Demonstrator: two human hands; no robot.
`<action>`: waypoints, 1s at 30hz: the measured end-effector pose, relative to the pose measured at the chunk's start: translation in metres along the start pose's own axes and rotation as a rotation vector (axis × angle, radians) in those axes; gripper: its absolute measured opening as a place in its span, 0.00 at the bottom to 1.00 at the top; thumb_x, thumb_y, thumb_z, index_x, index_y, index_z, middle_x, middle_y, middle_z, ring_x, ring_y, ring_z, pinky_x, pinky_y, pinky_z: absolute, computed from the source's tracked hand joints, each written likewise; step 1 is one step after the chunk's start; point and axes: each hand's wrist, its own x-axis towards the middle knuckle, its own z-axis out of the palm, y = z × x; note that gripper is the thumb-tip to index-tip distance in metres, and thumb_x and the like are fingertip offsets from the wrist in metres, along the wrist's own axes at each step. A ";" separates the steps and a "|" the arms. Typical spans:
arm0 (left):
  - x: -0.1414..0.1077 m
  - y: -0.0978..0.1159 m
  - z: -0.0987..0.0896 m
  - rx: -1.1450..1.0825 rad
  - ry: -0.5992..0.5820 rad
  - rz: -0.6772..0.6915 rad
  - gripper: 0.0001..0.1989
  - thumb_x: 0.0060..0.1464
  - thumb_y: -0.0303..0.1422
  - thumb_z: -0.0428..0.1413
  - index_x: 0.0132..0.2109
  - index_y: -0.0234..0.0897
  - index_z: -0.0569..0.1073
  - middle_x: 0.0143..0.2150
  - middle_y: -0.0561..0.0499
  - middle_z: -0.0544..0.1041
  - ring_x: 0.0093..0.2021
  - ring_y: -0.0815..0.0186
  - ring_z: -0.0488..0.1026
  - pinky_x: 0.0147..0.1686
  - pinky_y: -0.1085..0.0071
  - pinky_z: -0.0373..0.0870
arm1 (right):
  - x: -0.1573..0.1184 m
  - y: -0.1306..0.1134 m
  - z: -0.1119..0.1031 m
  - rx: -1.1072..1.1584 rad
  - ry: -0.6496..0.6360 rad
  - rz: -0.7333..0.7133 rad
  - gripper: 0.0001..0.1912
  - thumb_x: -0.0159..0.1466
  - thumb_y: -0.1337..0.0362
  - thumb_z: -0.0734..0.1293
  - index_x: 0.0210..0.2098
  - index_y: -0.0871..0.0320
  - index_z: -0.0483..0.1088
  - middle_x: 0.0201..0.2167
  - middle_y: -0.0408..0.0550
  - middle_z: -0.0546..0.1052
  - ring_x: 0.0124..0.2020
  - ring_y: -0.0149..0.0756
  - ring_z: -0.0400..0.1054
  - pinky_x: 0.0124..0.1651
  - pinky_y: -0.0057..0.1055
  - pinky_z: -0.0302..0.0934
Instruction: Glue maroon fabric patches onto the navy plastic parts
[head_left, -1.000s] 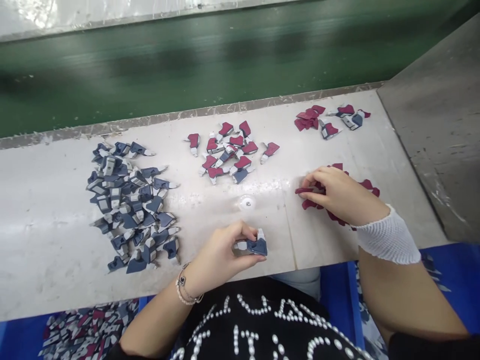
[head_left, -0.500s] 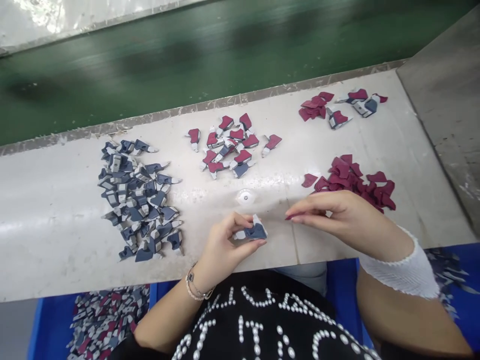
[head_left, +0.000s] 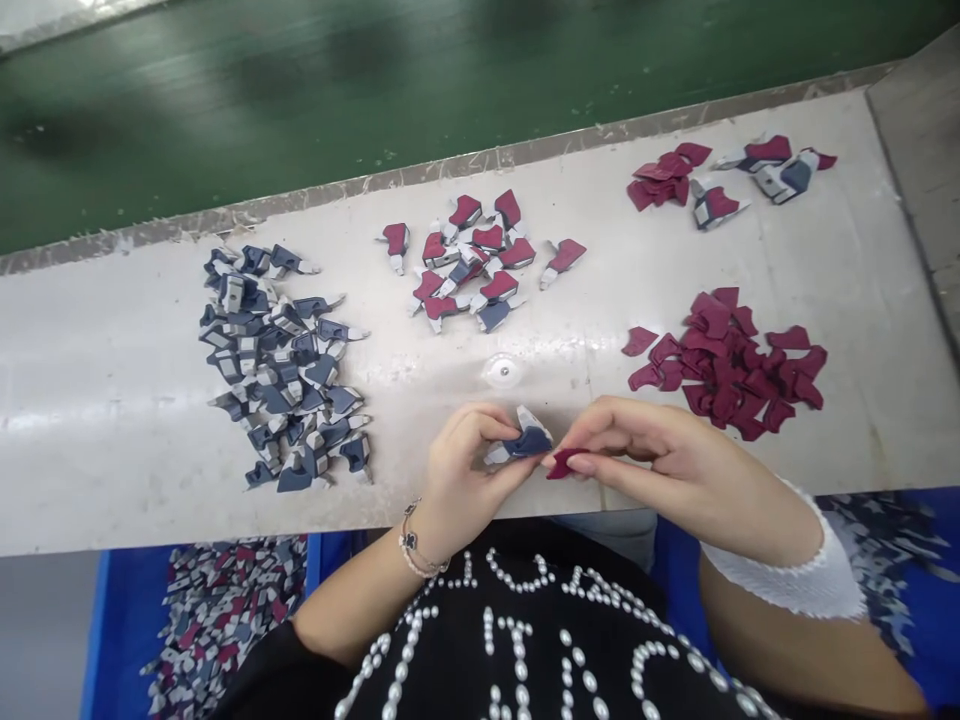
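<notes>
My left hand pinches a grey-and-white plastic part by its edges, its dark grey face turned up. Close beside it, my right hand holds a thin maroon plastic piece between thumb and fingers. The maroon piece is right at the lower right end of the grey part; whether they touch I cannot tell. Just past my right hand lies a heap of loose maroon pieces. Beyond my left hand is a cluster of grey-and-white parts with maroon faces.
A large pile of grey-and-white parts covers the table's left. Far right are a small maroon pile and several assembled parts. A green belt runs behind. Blue bins with parts stand below the front edge.
My right hand has brought the maroon piece leftward, close to the grey part in my left hand. The maroon piece now shows its flat face. The camera view has shifted slightly.
</notes>
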 end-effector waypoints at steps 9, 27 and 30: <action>0.000 -0.003 0.006 -0.049 0.060 0.046 0.14 0.51 0.31 0.69 0.38 0.37 0.71 0.38 0.52 0.76 0.39 0.70 0.77 0.40 0.73 0.77 | 0.008 -0.002 0.009 -0.093 0.109 0.036 0.08 0.66 0.57 0.71 0.33 0.54 0.74 0.26 0.40 0.75 0.27 0.30 0.69 0.29 0.27 0.63; 0.004 -0.002 0.001 -0.016 0.043 0.154 0.14 0.49 0.32 0.71 0.39 0.37 0.73 0.38 0.51 0.78 0.38 0.69 0.78 0.38 0.71 0.80 | 0.016 -0.002 0.010 -0.164 0.142 0.095 0.14 0.66 0.53 0.70 0.30 0.55 0.73 0.25 0.40 0.74 0.27 0.31 0.66 0.29 0.29 0.59; 0.005 -0.002 -0.001 -0.011 0.044 0.162 0.15 0.49 0.33 0.71 0.39 0.37 0.73 0.38 0.51 0.78 0.38 0.68 0.78 0.39 0.71 0.80 | 0.016 -0.003 0.010 -0.187 0.155 0.095 0.15 0.66 0.53 0.69 0.29 0.55 0.72 0.25 0.41 0.73 0.27 0.31 0.65 0.29 0.29 0.58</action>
